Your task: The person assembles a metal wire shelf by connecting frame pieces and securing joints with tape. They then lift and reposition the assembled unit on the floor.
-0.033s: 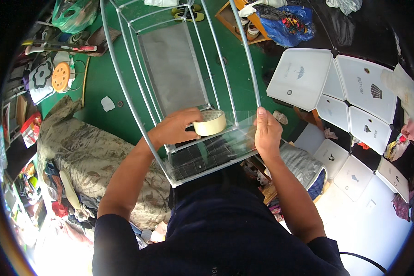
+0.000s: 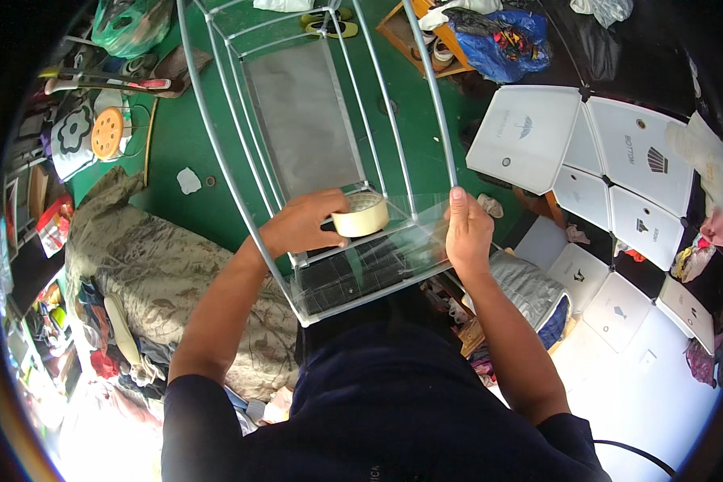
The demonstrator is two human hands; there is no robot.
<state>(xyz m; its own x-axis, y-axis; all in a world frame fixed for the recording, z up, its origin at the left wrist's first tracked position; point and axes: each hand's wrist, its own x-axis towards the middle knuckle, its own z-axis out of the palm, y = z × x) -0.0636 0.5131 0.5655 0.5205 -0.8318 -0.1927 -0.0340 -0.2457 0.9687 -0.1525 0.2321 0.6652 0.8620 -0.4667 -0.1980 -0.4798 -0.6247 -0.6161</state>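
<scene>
A tall rack frame (image 2: pixel 203 104) of pale grey metal tubes stands in front of me, with a grey fabric shelf (image 2: pixel 301 120) inside it. In my left hand (image 2: pixel 301 225) is a pale yellow roll of tape (image 2: pixel 363 217), the fingers bent round its near left side. A clear film (image 2: pixel 414 241) spans the near end of the frame, from below the roll across to the right tube. My right hand (image 2: pixel 468 234) is closed at that right tube, thumb upright along it and over the film's edge. Its other fingers are partly hidden.
A camouflage-patterned cover (image 2: pixel 177 297) lies over something bulky at the left. White cube-storage panels (image 2: pixel 530 128) stand at the right. An orange round stool (image 2: pixel 107 134), bags and a blue plastic bag (image 2: pixel 502 48) line the green floor (image 2: pixel 181 153).
The roll of tape and my left hand have shifted very slightly left. The frame has tilted a touch to the right; my right hand keeps its hold.
</scene>
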